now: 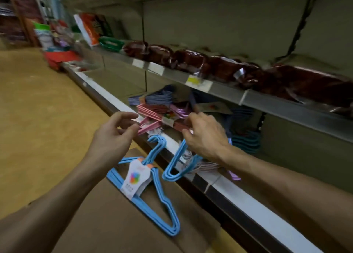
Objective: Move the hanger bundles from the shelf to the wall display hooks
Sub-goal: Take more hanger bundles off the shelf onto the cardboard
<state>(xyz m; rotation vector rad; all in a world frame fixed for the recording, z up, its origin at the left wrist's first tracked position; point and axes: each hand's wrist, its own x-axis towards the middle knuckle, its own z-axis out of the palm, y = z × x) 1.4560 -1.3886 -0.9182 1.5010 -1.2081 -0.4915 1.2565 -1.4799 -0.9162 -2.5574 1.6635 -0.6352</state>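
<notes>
Pink hanger bundle (162, 119) at shelf front edge (118, 103) pinched by right hand (206, 136); left hand (112, 136) loosely curled, empty; neighbouring bundles could be snagged and dragged off

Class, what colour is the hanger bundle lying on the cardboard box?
Light blue hanger bundle, with a white paper label; seen in the head view.

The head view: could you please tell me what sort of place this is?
Most likely a shop aisle: shelf edges carry price labels, packaged hanger bundles are stacked on the lower shelf, and wrapped brown goods line the one above.
</notes>
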